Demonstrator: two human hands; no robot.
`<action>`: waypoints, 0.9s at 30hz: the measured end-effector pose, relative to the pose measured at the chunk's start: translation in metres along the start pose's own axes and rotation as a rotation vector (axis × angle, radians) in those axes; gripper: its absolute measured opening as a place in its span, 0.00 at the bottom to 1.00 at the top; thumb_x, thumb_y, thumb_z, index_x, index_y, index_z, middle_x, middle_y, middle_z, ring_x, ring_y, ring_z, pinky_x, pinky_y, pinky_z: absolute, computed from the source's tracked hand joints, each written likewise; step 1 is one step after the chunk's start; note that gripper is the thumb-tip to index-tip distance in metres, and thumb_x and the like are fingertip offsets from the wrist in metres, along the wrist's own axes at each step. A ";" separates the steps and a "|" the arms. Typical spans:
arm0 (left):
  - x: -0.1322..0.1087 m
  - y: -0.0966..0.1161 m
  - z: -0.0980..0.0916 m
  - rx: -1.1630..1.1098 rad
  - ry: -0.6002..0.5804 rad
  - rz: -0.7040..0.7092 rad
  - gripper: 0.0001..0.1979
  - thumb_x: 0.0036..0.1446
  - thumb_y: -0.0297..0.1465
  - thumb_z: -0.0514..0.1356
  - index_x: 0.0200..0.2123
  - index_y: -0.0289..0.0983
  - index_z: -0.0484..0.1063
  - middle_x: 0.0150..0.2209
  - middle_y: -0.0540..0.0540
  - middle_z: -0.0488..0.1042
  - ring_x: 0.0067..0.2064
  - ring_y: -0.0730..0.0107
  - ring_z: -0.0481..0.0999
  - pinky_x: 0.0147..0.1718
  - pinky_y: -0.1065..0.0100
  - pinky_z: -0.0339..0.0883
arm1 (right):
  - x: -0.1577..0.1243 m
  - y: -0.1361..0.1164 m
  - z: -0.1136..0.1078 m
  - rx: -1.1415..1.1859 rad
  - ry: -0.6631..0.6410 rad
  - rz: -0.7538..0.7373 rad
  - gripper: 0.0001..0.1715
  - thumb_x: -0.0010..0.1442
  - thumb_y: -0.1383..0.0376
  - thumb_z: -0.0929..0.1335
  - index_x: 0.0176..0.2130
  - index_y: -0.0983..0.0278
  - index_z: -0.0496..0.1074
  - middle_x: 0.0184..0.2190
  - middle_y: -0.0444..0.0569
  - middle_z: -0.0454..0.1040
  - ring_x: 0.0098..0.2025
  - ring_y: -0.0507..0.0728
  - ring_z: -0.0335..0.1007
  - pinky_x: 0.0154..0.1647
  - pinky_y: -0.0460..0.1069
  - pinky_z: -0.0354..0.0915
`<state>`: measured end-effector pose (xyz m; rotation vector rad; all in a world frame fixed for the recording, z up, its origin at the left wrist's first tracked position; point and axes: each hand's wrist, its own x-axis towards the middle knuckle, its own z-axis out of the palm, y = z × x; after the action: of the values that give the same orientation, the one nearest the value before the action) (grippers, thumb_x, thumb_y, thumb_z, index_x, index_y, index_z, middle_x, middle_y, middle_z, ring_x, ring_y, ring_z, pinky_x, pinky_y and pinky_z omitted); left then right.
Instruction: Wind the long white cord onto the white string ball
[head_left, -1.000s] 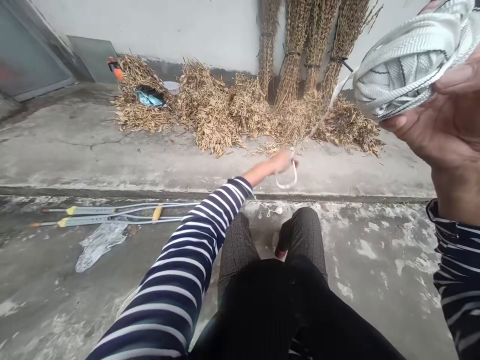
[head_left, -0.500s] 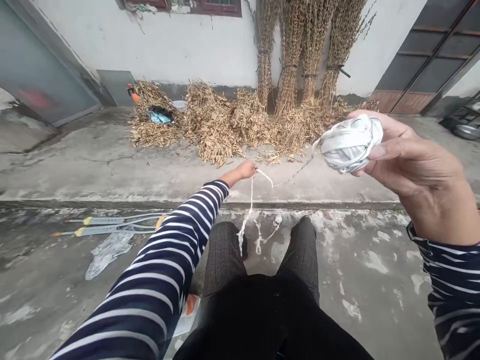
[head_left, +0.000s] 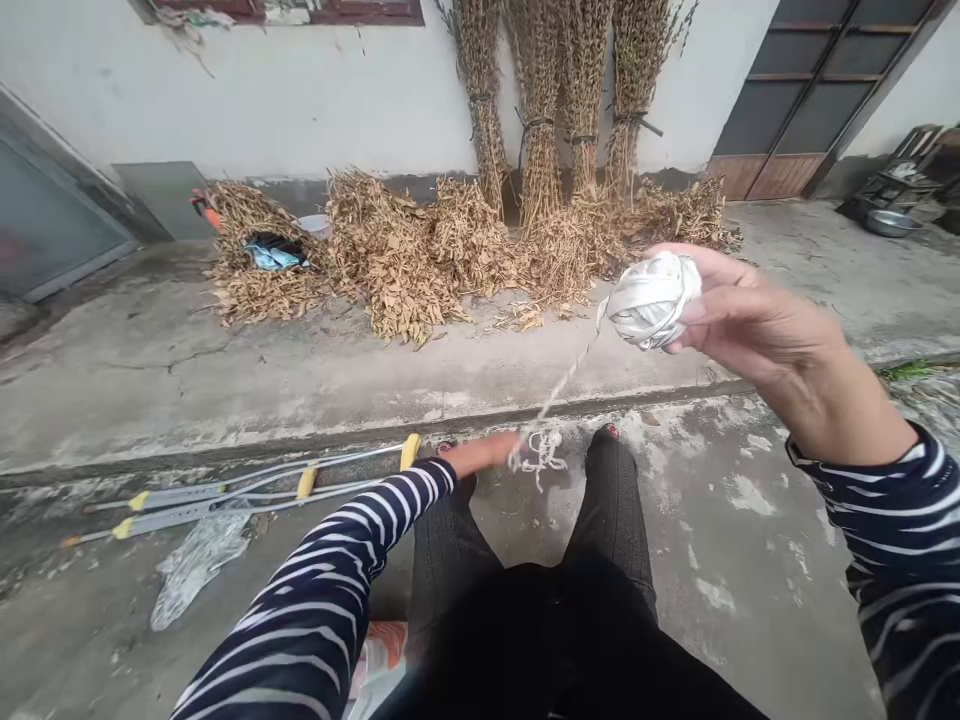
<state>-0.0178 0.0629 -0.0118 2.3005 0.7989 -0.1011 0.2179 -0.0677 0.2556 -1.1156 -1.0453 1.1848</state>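
My right hand (head_left: pixel 739 320) is raised at the right, fingers closed round a ball of white flat cord (head_left: pixel 651 300). A strand of the cord (head_left: pixel 561 385) runs down and left from the ball to my left hand (head_left: pixel 484 453), which is stretched out low in front of my knees and pinches the cord. A loose tangle of cord (head_left: pixel 541 452) lies on the concrete just past that hand. I sit with my legs in dark trousers (head_left: pixel 611 520) stretched ahead.
Two metal crutches (head_left: pixel 247 490) lie on the ground at the left, beside a crumpled clear plastic bag (head_left: pixel 196 565). Heaps of dry stalks (head_left: pixel 420 250) and tied upright bundles (head_left: pixel 540 120) line the wall. A concrete step edge crosses ahead.
My left hand has dropped from chest height down toward the ground with the cord. My right hand with the ball has come lower and further from the camera.
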 end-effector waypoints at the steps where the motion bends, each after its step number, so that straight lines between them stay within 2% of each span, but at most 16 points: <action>1: 0.003 -0.003 -0.012 -0.036 0.038 -0.032 0.09 0.63 0.28 0.61 0.38 0.33 0.82 0.35 0.39 0.83 0.34 0.61 0.80 0.41 0.61 0.74 | 0.004 0.008 0.001 -0.001 -0.009 0.025 0.31 0.38 0.74 0.78 0.45 0.60 0.79 0.33 0.42 0.77 0.27 0.51 0.73 0.20 0.44 0.72; 3: 0.014 0.001 -0.037 -0.161 0.175 -0.041 0.20 0.70 0.30 0.51 0.57 0.34 0.77 0.51 0.36 0.82 0.44 0.59 0.82 0.46 0.59 0.74 | 0.014 0.027 0.003 -0.015 -0.036 0.075 0.33 0.39 0.73 0.78 0.47 0.60 0.79 0.37 0.44 0.78 0.30 0.52 0.74 0.22 0.44 0.73; 4: 0.019 0.008 -0.048 -0.351 0.295 0.024 0.21 0.71 0.31 0.51 0.61 0.34 0.74 0.57 0.35 0.79 0.48 0.59 0.82 0.48 0.60 0.75 | 0.018 0.037 0.004 -0.028 -0.050 0.096 0.33 0.40 0.72 0.78 0.49 0.60 0.79 0.39 0.46 0.78 0.32 0.52 0.75 0.24 0.45 0.74; 5: 0.022 0.018 -0.056 -0.521 0.390 0.156 0.23 0.71 0.34 0.52 0.64 0.35 0.71 0.61 0.35 0.77 0.54 0.60 0.80 0.52 0.60 0.74 | 0.023 0.046 0.006 -0.042 -0.061 0.114 0.34 0.42 0.72 0.78 0.50 0.59 0.79 0.41 0.47 0.79 0.33 0.52 0.76 0.26 0.45 0.75; 7: 0.026 0.042 -0.062 -0.747 0.501 0.361 0.24 0.67 0.35 0.60 0.64 0.37 0.70 0.63 0.37 0.75 0.60 0.59 0.77 0.59 0.60 0.70 | 0.028 0.062 0.011 -0.062 -0.069 0.147 0.34 0.43 0.71 0.78 0.51 0.59 0.79 0.44 0.48 0.79 0.35 0.53 0.76 0.28 0.46 0.77; 8: 0.026 0.055 -0.061 -0.800 0.528 0.420 0.25 0.63 0.34 0.65 0.63 0.38 0.72 0.62 0.38 0.76 0.61 0.59 0.76 0.61 0.59 0.69 | 0.030 0.067 0.014 -0.064 -0.068 0.167 0.34 0.42 0.71 0.78 0.51 0.58 0.79 0.44 0.47 0.79 0.35 0.52 0.75 0.28 0.46 0.77; 10: 0.025 0.076 -0.051 -0.838 0.568 0.432 0.25 0.57 0.31 0.70 0.58 0.37 0.76 0.58 0.40 0.79 0.60 0.57 0.77 0.61 0.57 0.68 | 0.030 0.073 0.020 -0.059 -0.073 0.210 0.33 0.41 0.72 0.78 0.49 0.58 0.80 0.42 0.47 0.79 0.34 0.52 0.75 0.28 0.46 0.77; 12: 0.023 0.087 -0.040 -0.848 0.619 0.380 0.17 0.56 0.31 0.70 0.49 0.35 0.80 0.50 0.42 0.83 0.54 0.57 0.79 0.57 0.58 0.70 | 0.030 0.071 0.024 -0.061 -0.085 0.232 0.31 0.41 0.72 0.78 0.48 0.58 0.81 0.40 0.46 0.79 0.32 0.51 0.74 0.26 0.45 0.77; 14: 0.019 0.088 -0.035 -0.862 0.644 0.342 0.09 0.60 0.33 0.66 0.39 0.33 0.81 0.40 0.44 0.84 0.47 0.60 0.81 0.53 0.60 0.71 | 0.030 0.066 0.024 -0.076 -0.089 0.215 0.30 0.42 0.71 0.78 0.47 0.59 0.81 0.40 0.46 0.79 0.31 0.51 0.74 0.25 0.45 0.76; 16: 0.011 0.079 -0.038 -0.869 0.619 0.351 0.13 0.64 0.36 0.62 0.33 0.33 0.81 0.35 0.45 0.84 0.43 0.63 0.81 0.51 0.62 0.70 | 0.031 0.061 0.021 -0.108 -0.076 0.183 0.29 0.43 0.71 0.78 0.47 0.61 0.81 0.40 0.48 0.79 0.32 0.52 0.74 0.24 0.46 0.76; 20: -0.010 0.053 -0.062 -0.806 0.569 0.384 0.16 0.66 0.35 0.58 0.29 0.34 0.80 0.36 0.43 0.83 0.45 0.65 0.80 0.54 0.64 0.68 | 0.034 0.064 0.012 -0.131 -0.044 0.195 0.29 0.42 0.72 0.78 0.47 0.61 0.80 0.40 0.48 0.79 0.33 0.54 0.76 0.25 0.46 0.76; 22: -0.015 0.044 -0.071 -0.764 0.591 0.339 0.14 0.65 0.34 0.59 0.32 0.33 0.80 0.33 0.44 0.82 0.40 0.67 0.80 0.49 0.66 0.68 | 0.032 0.072 0.013 -0.071 -0.044 0.218 0.31 0.40 0.73 0.78 0.46 0.60 0.79 0.38 0.46 0.78 0.32 0.53 0.76 0.26 0.46 0.77; 24: -0.016 0.041 -0.075 -0.738 0.649 0.281 0.11 0.64 0.33 0.59 0.39 0.33 0.80 0.30 0.47 0.81 0.32 0.71 0.76 0.41 0.68 0.68 | 0.028 0.080 0.018 -0.016 -0.059 0.216 0.33 0.38 0.73 0.79 0.46 0.59 0.77 0.39 0.44 0.77 0.32 0.52 0.75 0.27 0.47 0.78; 27: -0.010 0.045 -0.075 -0.681 0.774 0.275 0.15 0.65 0.32 0.58 0.50 0.34 0.78 0.29 0.49 0.80 0.26 0.75 0.70 0.34 0.70 0.65 | 0.019 0.086 0.027 -0.002 -0.097 0.174 0.33 0.41 0.72 0.78 0.46 0.57 0.72 0.44 0.45 0.77 0.35 0.53 0.75 0.29 0.47 0.79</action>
<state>-0.0114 0.0799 0.0745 1.7244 0.7059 1.0710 0.1801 -0.0431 0.1756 -1.1790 -1.0385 1.3880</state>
